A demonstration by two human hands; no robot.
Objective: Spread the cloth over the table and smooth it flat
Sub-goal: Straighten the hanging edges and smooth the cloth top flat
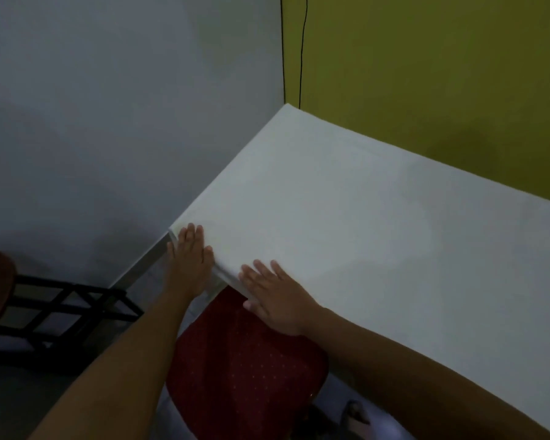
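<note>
At the near-left corner of the table (171, 234), we see both hands lying flat with fingers spread, palms down. Our left hand (189, 249) rests right at the corner, fingertips on the top surface and the thumb side hanging over the edge. Our right hand (275, 295) presses on the front edge just beside it, fingers pointing toward the far corner. Neither hand pinches anything.

Under both palms lies the white cloth (362, 223), which covers the whole visible tabletop from the corner by our hands out to the far corner at the walls. It looks smooth and matte, with no clear wrinkles; at the front edge between our hands it folds down over the rim.

We can read no writing or labels anywhere.

Below our forearms sits a dark red seat cushion (245, 360) with a fine dotted pattern. To the left stands a black frame of crossed bars (64, 312). A grey wall (108, 106) meets a yellow-green wall (442, 74) behind the table, with thin black cords (303, 52) hanging down the join.
</note>
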